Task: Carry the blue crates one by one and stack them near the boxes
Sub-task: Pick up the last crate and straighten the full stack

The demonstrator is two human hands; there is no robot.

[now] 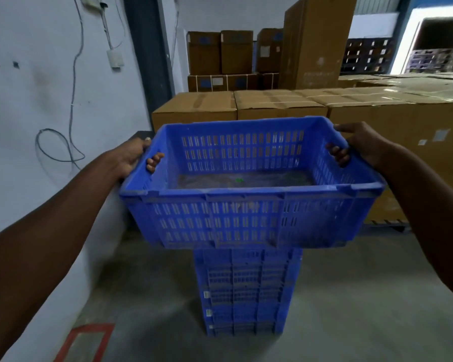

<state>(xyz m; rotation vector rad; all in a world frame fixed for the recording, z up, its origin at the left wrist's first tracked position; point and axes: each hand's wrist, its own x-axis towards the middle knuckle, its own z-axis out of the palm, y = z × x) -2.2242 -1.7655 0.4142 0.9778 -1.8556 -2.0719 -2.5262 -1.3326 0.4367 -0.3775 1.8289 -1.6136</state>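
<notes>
Both hands grasp one blue crate through its end handles: your left hand at 9 o'clock, your right hand at 3 o'clock, fingers curled through the slots. It hangs directly above the stack of crates already placed. Lowering remains. Cardboard boxes stand beyond at 12 o'clock.

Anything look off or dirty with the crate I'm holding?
Somewhat: the held crate has a dusty, grimy floor with a small green scrap on it. No cracks show; it hangs roughly level over the stack.
</notes>
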